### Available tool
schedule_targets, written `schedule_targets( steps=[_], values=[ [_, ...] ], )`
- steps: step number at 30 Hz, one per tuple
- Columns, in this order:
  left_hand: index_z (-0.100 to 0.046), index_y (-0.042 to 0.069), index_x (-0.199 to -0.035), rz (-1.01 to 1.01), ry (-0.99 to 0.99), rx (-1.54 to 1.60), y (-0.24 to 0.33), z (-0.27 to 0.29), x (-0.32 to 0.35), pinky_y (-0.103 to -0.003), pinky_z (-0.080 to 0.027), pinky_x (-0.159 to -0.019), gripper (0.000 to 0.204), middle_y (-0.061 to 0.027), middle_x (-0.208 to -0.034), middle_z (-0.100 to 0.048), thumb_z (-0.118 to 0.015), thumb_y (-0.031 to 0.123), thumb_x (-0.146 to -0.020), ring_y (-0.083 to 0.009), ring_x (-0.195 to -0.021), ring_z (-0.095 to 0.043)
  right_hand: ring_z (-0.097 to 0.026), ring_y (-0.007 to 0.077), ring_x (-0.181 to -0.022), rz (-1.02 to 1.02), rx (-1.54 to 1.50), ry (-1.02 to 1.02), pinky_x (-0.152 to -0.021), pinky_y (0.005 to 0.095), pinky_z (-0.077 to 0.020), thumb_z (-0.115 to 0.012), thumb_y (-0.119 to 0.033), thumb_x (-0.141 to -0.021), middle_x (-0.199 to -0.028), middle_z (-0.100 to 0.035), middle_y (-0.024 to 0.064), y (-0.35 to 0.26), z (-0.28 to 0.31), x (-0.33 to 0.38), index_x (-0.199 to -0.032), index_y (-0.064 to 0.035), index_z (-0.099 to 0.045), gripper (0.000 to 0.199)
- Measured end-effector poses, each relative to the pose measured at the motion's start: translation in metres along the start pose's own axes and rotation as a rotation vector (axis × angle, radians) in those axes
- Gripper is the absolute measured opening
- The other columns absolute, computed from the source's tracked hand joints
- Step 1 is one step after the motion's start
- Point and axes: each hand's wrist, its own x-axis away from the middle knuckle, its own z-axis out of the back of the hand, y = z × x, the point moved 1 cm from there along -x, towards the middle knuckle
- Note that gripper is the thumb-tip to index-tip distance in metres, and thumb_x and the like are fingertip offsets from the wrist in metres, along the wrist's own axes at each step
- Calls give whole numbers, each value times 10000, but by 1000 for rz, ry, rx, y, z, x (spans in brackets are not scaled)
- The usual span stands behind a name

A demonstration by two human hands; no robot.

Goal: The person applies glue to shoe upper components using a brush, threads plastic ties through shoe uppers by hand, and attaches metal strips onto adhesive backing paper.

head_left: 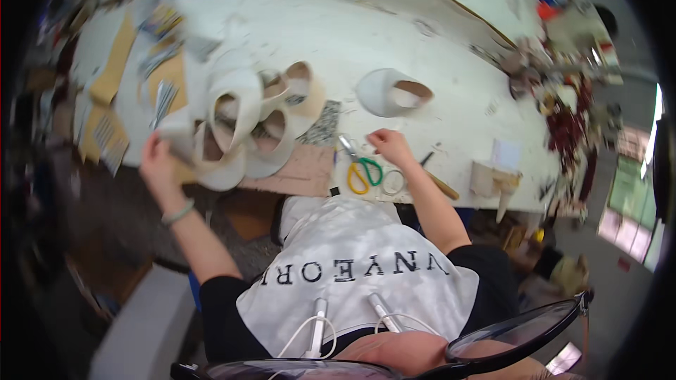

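My left hand point(158, 165) is at the left edge of a pile of white shoe uppers point(243, 137), its fingers closed on the rim of the outermost white shoe upper point(176, 134). The uppers are curved bands with tan linings, heaped together and overlapping. My right hand point(391, 146) hovers over the table with thumb and fingers pinched together; whatever they hold, if anything, is too small to make out. Just left of it lie scissors point(360, 165) with one yellow and one green handle loop. A single white upper point(384, 93) rests apart, beyond my right hand.
The white table point(317, 28) carries a speckled board point(320, 127) under the pile, brown card pieces point(116, 63) at left, a ring of tape point(393, 182), a wooden-handled tool point(442, 186) and a small box point(493, 179). Dark red material point(563, 123) lies along the right edge.
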Motion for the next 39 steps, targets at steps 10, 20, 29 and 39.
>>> schedule_targets(
  steps=[10,20,29,39],
  values=[
    [-567,-49,-1180,-296,-166,233,122,-14,-61,-276,-428,-907,302,-92,-1110,-615,-501,22,-894,-151,-1001,-568,-648,302,-842,42,19,51,-757,372,-508,-609,-328,-855,-906,-685,139,19,-8,28,-955,-63,-685,293],
    [-594,-31,-1177,-592,-280,136,224,-82,-79,-279,-427,-935,339,-96,-1137,-624,-579,115,-872,-175,-1033,-577,-669,293,-809,23,131,2,-721,375,-520,-625,-287,-850,-896,-683,153,43,-16,42,-998,-52,-666,281],
    [-696,84,-1000,-1312,-340,-165,175,-267,-64,-334,-490,-802,280,-85,-932,-684,-663,103,-722,-230,-886,-626,-640,315,-836,55,91,-75,-750,383,-500,-606,-291,-859,-905,-678,149,23,-43,44,-1005,-43,-658,293],
    [-516,75,-1291,-859,-601,-412,76,-181,-25,-437,-355,-1008,556,-158,-1251,-545,-671,246,-785,-333,-1234,-423,-642,213,-860,127,-267,18,-780,320,-506,-678,-228,-811,-981,-664,132,-42,-91,-30,-1108,9,-591,389]
  ],
)
